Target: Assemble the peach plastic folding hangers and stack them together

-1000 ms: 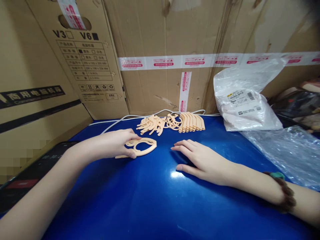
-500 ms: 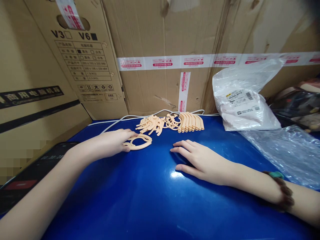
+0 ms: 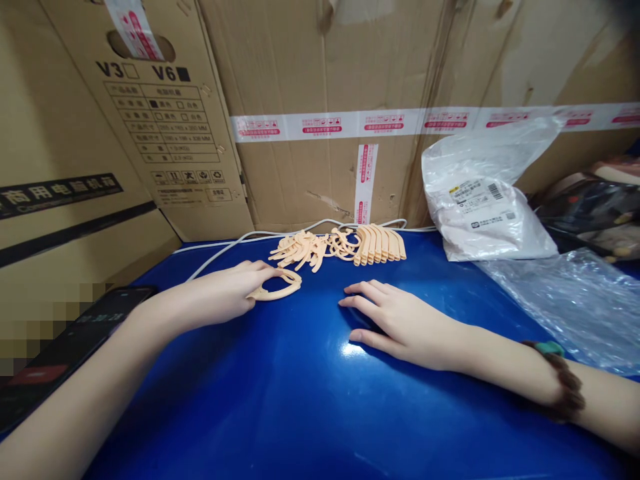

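Note:
My left hand (image 3: 233,290) is closed on the left end of a beige plastic folding hanger (image 3: 286,292), folded into a loop and lying on the blue tabletop. The fingers and thumb cover that end. To the right, my right hand (image 3: 400,325) rests palm down on the table, fingers spread, holding nothing. Behind the hands lie loose hanger parts of the same beige plastic: a jumbled heap of flat curved pieces (image 3: 300,249), several hooks (image 3: 341,245) in the middle, and a neat row of curved hollow arms (image 3: 379,245) on the right.
A phone (image 3: 85,340) lies at the left, partly behind my left forearm. Cardboard boxes (image 3: 320,180) wall the back and left sides. A white cable (image 3: 215,257) runs along the back edge. A white plastic parcel bag (image 3: 485,213) and clear plastic wrap (image 3: 570,307) lie right.
The view has shifted very slightly. My left fingers have moved a little further over the hanger's end, and the thumb has drawn in. My right hand stays still.

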Demonstrator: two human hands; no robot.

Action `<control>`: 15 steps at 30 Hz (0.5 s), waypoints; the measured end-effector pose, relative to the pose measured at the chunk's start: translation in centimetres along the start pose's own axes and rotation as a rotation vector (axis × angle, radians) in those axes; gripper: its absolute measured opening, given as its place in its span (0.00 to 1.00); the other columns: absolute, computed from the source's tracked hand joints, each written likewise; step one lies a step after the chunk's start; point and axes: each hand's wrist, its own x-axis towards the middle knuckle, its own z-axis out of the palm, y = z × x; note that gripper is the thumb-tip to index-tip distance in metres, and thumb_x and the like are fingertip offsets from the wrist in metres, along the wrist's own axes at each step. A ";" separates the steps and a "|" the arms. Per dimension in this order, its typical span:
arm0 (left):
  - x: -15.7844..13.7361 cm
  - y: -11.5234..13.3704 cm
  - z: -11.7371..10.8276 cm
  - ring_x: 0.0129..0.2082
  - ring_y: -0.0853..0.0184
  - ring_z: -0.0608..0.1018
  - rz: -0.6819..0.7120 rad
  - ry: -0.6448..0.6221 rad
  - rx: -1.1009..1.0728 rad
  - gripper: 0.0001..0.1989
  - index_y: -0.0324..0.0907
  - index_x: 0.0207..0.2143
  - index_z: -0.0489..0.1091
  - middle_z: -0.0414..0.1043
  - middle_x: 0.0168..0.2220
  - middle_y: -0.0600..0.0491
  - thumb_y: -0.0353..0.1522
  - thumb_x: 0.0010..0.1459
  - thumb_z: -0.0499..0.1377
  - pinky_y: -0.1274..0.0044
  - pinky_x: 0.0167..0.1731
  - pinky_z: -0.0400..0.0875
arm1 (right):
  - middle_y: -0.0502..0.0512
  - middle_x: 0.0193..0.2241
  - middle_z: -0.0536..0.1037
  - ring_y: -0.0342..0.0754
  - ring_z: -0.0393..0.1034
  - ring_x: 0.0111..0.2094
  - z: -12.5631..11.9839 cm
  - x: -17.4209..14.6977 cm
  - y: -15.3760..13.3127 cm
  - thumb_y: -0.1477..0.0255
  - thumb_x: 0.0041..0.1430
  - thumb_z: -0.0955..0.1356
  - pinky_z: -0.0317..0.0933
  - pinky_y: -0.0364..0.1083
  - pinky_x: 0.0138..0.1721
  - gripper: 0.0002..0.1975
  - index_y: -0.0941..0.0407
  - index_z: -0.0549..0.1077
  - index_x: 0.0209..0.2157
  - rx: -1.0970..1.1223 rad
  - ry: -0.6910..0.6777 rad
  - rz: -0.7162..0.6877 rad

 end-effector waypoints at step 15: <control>1.3 8.0 3.8 0.62 0.59 0.64 0.252 0.176 -0.206 0.23 0.37 0.61 0.58 0.59 0.63 0.44 0.38 0.67 0.47 0.65 0.60 0.59 | 0.64 0.52 0.68 0.56 0.63 0.52 0.2 0.0 0.1 0.58 0.66 0.59 0.61 0.55 0.53 0.25 0.60 0.65 0.55 0.016 0.005 0.009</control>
